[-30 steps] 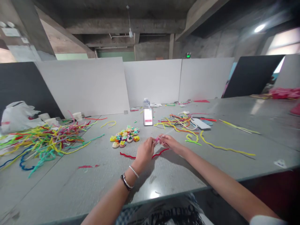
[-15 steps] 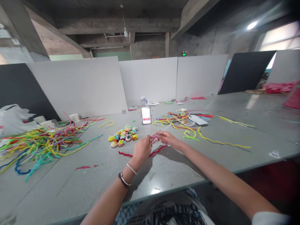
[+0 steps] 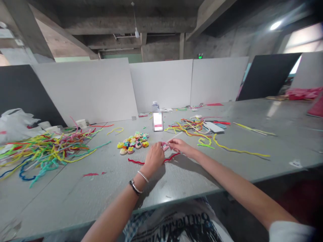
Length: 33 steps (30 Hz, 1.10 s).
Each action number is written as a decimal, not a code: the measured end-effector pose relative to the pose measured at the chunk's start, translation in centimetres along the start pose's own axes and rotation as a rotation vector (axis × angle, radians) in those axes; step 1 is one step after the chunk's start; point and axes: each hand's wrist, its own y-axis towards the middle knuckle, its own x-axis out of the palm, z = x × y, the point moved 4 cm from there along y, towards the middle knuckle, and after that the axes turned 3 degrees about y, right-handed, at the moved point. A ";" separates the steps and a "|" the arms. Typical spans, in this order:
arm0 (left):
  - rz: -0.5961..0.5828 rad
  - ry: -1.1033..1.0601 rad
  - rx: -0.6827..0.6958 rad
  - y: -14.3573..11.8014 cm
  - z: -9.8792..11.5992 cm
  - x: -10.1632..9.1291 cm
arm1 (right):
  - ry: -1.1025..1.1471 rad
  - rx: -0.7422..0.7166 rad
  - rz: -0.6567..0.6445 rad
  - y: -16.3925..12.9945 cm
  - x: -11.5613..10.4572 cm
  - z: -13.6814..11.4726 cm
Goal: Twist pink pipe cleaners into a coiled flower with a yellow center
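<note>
My left hand [image 3: 155,155] has its fingers closed on a small pink yarn piece [image 3: 165,147], just above the table. My right hand [image 3: 179,146] meets it from the right, fingertips pinched. From those fingertips a thin pale stick [image 3: 176,136], like a crochet hook, slants up and to the right. Beneath my hands lies a red fuzzy strand [image 3: 136,162], its middle hidden by my left hand. Left of my hands is a cluster of small multicoloured yarn flowers [image 3: 133,143].
A phone [image 3: 158,121] stands upright before a bottle [image 3: 155,107]. A big tangle of coloured strands [image 3: 58,144] covers the left side. More strands [image 3: 189,126] lie at right, beside a white flat object [image 3: 214,127] and a long yellow strand [image 3: 239,152]. White panels [image 3: 161,84] line the back.
The view has tilted slightly. My fingers have shifted a little around the pink yarn piece, and the pale stick now lies at a flatter slant.
</note>
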 end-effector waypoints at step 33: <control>-0.114 0.086 -0.036 0.1 0.3 -0.6 | 0.057 -0.041 -0.113 -0.5 1.2 -0.5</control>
